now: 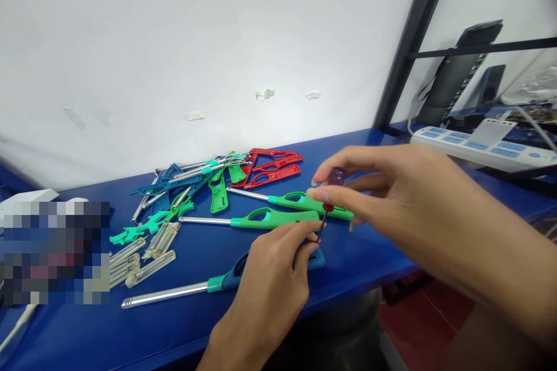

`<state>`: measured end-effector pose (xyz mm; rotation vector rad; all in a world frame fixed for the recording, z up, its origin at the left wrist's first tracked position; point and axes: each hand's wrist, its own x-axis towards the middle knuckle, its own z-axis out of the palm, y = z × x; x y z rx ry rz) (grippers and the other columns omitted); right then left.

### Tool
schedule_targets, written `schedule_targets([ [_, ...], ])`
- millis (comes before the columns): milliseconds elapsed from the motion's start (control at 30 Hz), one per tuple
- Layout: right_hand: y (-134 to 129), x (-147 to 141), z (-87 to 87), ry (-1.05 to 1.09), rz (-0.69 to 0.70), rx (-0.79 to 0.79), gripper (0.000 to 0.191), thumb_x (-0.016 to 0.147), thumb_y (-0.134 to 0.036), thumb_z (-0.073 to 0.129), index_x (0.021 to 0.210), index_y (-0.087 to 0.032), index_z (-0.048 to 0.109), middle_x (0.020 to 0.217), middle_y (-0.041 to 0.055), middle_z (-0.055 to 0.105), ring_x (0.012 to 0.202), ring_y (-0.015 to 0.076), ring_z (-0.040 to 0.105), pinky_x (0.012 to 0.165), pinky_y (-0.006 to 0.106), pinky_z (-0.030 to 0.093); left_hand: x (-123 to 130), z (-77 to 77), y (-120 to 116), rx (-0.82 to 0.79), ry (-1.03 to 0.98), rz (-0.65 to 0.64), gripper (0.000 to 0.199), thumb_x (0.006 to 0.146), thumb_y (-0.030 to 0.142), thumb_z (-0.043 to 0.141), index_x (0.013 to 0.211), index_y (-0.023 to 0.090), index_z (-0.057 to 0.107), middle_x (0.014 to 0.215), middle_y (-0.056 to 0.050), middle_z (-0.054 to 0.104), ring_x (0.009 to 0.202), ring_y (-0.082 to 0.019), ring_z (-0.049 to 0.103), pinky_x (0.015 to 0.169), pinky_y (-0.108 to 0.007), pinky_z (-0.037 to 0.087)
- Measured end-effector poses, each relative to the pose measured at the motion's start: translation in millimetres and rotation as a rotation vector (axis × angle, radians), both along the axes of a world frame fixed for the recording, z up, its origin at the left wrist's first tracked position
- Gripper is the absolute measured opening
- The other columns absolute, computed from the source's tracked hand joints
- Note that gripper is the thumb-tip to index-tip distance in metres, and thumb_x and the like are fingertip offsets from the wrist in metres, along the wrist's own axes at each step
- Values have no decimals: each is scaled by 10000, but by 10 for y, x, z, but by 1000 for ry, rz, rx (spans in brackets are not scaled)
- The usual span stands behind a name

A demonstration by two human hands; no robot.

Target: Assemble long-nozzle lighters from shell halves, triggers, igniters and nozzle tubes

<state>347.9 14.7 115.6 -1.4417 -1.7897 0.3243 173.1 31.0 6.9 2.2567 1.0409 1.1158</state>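
Note:
My right hand [369,185] grips a small screwdriver [337,176] by its purple handle, its thin shaft pointing down. My left hand [278,278] lies across the handle of a blue gas lighter [230,280] on the table, its thumb and forefinger pinched at the screwdriver's tip. What sits between those fingertips is hidden. The lighter's metal tube points left. Just behind are two green gas lighters, the nearer one [278,218] by my left fingers and the farther one [296,201] partly covered by my right hand.
Clear fuel tanks [150,268] and teal plastic pieces [154,221] lie left on the blue table [174,336]. Behind them are piled metal tubes, blue and green shells [220,194] and red shells [278,174]. A white power strip [483,148] and black rack post [404,46] stand right.

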Motion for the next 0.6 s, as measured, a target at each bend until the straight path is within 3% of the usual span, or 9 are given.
schedule_targets([
  [133, -1, -9, 12, -14, -1, -10, 107, 849, -357, 797, 761, -310, 758, 613, -62, 683, 501, 161, 623, 582, 301, 520, 1, 11, -6, -10, -3, -9, 273, 948, 68, 614, 1107, 270, 706, 1053, 35, 795, 924, -153, 760, 850, -263, 569],
  [233, -4, 1, 12, 7, 26, -6, 128, 827, -333, 809, 726, -302, 737, 619, -73, 692, 495, 154, 622, 540, 298, 498, 2, 19, -12, -24, 11, -21, 273, 970, 94, 586, 1140, 276, 701, 1099, 30, 788, 970, -157, 754, 894, -282, 570],
  [367, -2, 32, -8, -21, 9, 31, 148, 806, -379, 818, 705, -308, 736, 678, -64, 722, 528, 169, 646, 484, 323, 433, -6, 30, -35, -20, 65, -5, 330, 985, 121, 531, 1226, 283, 689, 1153, 5, 772, 1047, -186, 732, 969, -353, 561],
  [600, 9, 54, -18, 0, -15, -7, 198, 817, -459, 790, 702, -310, 730, 719, -58, 739, 611, 193, 700, 550, 340, 479, -7, 48, -75, -25, 64, 21, 338, 971, 117, 502, 1211, 264, 690, 1113, -15, 767, 1039, -208, 719, 972, -403, 554],
])
